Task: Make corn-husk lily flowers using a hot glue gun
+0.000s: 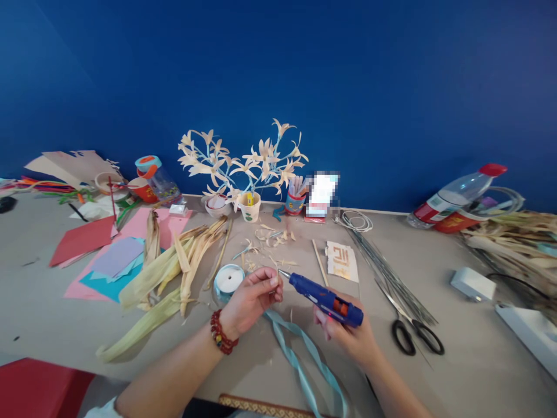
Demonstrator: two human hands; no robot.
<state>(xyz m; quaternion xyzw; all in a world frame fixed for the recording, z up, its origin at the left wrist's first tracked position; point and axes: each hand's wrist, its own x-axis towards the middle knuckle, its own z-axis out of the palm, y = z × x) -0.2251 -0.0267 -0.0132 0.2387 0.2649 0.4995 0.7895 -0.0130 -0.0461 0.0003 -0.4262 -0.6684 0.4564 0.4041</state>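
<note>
Over the counter (52, 325), your right hand (352, 338) grips the glue gun (319, 296), nozzle pointing forward-left, just beside your left hand (251, 297), pinched narrow, contents unclear.

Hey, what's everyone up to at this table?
A person is working with both hands. The right hand holds a blue glue gun, its tip close to the left hand, whose fingertips are pinched together; whatever they hold is too small to make out. Light-blue ribbon trails between the forearms. Corn husks lie on the left, scissors on the right, and pale flowers stand at the back.
</note>
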